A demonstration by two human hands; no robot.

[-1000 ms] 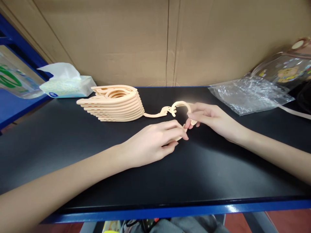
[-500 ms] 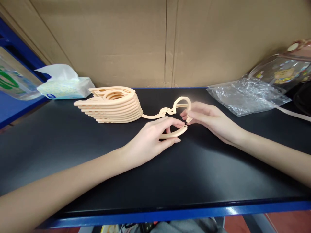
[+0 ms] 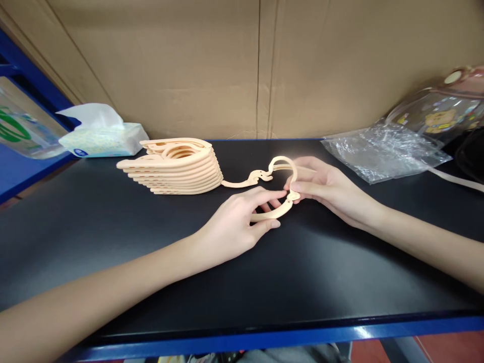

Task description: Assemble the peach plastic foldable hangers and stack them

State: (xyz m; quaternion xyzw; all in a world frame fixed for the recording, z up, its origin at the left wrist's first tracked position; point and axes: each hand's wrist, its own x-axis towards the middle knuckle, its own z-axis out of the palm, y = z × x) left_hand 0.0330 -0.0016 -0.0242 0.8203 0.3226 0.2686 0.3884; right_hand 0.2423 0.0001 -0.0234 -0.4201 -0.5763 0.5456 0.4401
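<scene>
My left hand [image 3: 234, 219] is closed around a curved, peach-coloured hanger arm [image 3: 273, 214], thumb below and fingers above. In my right hand [image 3: 327, 184], thumb and fingers pinch a peach hanger hook [image 3: 285, 160]. The hook's lower end meets the tip of the arm, overlapping it between my two hands. Just behind my left fingers lies another hanger piece [image 3: 238, 183] with a notched, curled end. Part of a thin strip [image 3: 302, 168] shows behind the hook, by my right fingers. To the left stands a neat stack of matching hangers [image 3: 177, 174].
At the back left sits a tissue pack [image 3: 104, 141], beside a clear bag with green print [image 3: 22, 126]. A crumpled clear plastic bag [image 3: 381, 148] and a transparent pouch with a bear picture [image 3: 434, 113] lie at the back right. Cardboard [image 3: 181, 65] backs the black table [image 3: 234, 297].
My right hand has brought the hook down onto the tip of the arm; a gap lay between them before. My left hand has stayed nearly in place, and the view has shifted slightly.
</scene>
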